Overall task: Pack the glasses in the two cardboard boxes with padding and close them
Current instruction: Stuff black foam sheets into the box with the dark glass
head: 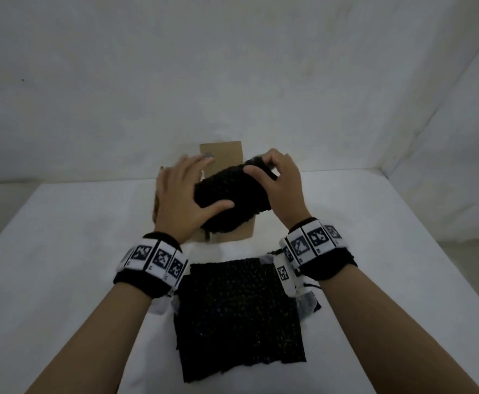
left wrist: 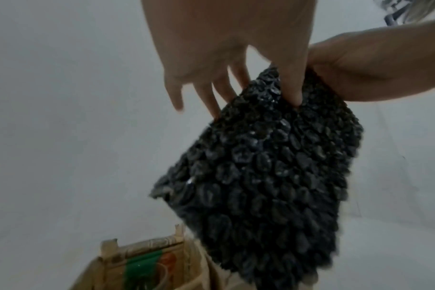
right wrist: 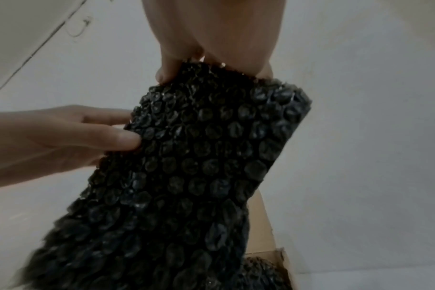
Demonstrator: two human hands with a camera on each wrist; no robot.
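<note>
A rolled bundle of black bubble wrap [head: 229, 194] [left wrist: 273, 166] [right wrist: 199, 166] hangs tilted above an open cardboard box [head: 221, 152] [left wrist: 142, 264] [right wrist: 261, 225]; what it wraps is hidden. My right hand [head: 261, 166] [right wrist: 211, 64] pinches the bundle's upper end. My left hand [head: 204, 186] [left wrist: 256, 98] steadies its left side with straight, spread fingers behind it and the thumb pressed on the near face. The bundle's lower end is over the box mouth. In the right wrist view more black bubble wrap [right wrist: 261, 270] lies inside the box.
A flat sheet of black bubble wrap [head: 238, 317] lies on the white table [head: 62, 280] between my forearms, with pale material [head: 309, 305] sticking out under its right edge. White walls stand close behind the box and to the right.
</note>
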